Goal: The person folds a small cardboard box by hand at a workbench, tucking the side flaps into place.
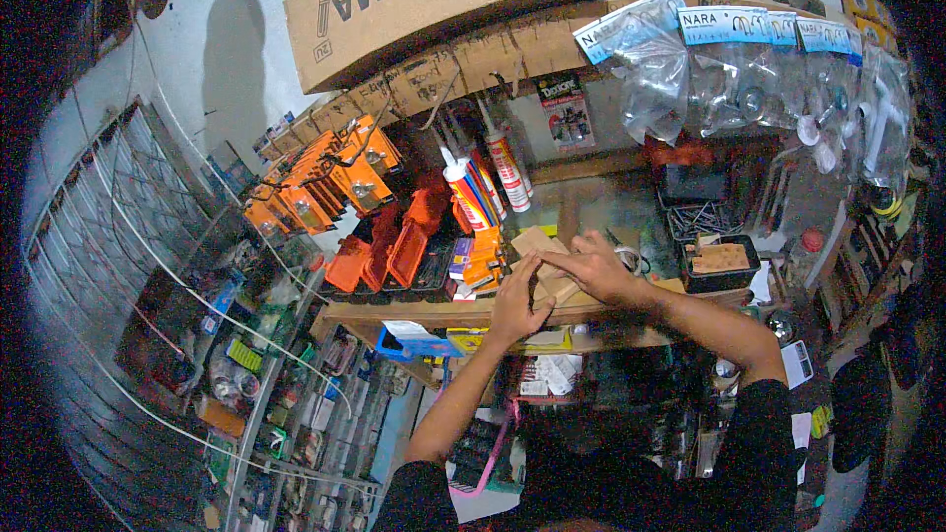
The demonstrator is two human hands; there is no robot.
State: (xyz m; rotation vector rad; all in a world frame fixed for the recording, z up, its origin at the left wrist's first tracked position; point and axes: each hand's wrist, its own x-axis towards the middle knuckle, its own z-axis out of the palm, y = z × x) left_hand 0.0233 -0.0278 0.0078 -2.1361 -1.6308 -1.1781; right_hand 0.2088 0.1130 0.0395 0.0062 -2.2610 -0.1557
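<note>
A piece of folded brown paper or thin card (556,287) lies on the wooden shelf before me, with another brown flap (538,240) rising behind my fingertips. My left hand (516,307) holds its left side, thumb spread towards me and fingers pointing away. From the right, my right hand (600,267) reaches over and presses the upper edge; its fingertips meet those of the left. My fingers hide part of the fold. Just left of my left hand stand small orange boxes (484,258) and a purple box (461,258).
Orange-lidded bins (406,247) and sealant tubes (467,188) stand to the left. Orange blister packs (362,170) hang above them. On the right are a black tray (720,281) and a bin of nails (698,218). Clear plastic bags (746,89) hang overhead near a cardboard box (443,15).
</note>
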